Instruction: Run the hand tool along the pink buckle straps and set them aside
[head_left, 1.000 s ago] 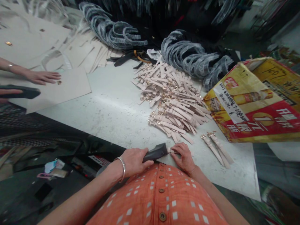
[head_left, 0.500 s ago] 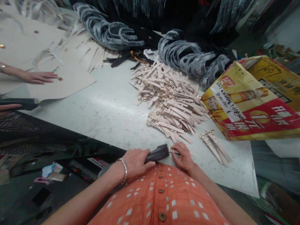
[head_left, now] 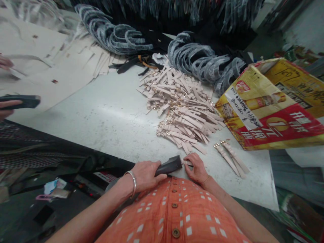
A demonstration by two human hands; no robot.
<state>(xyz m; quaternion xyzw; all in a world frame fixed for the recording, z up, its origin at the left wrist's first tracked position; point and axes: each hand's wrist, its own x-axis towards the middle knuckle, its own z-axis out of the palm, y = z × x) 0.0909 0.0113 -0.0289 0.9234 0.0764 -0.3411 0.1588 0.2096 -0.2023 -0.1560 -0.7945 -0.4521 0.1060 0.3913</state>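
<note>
A cluttered white table (head_left: 113, 118) fills the view. At its near edge, the left hand (head_left: 145, 173) is clenched round a dark tool (head_left: 169, 165), its tip against a pale strap (head_left: 188, 164) pinned flat by the right hand (head_left: 196, 168); the strap looks mid-working. A strap pile (head_left: 182, 111) lies just beyond the hands, with finished-looking straps (head_left: 231, 157) right of them.

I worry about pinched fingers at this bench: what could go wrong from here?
The right hand pins a pale strap right at the nose of the dark tool gripped by the left hand, so fingertips could get caught. The work sits at the table edge, so the strap might slip off.
</note>
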